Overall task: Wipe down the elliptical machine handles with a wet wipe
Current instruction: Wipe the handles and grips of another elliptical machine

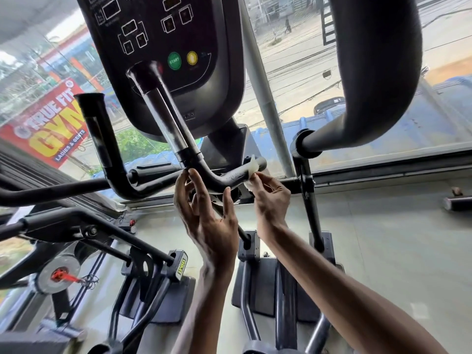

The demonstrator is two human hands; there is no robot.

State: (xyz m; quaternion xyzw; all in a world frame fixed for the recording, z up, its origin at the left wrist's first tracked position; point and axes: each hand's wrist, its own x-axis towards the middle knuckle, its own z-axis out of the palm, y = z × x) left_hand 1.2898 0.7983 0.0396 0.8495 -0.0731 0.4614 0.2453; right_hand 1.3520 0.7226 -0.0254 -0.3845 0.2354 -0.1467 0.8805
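Head view: a crumpled white wet wipe (251,172) wraps the black bent tubular handle (229,179) near its right end, pinched there by my right grip (270,198). That limb runs left to right, rising slightly; the other climbs toward the dark console (153,80). My left grip (207,218), fingers spread and holding nothing, touches the bend.

Two bare forearms (344,290), lean and long, uncovered right to the lower edge of view. Left hand (207,218) slim-fingered, with tendons ridged along its back and short nails. Right hand (271,200) likewise bare, knuckles and wrist bone standing out.
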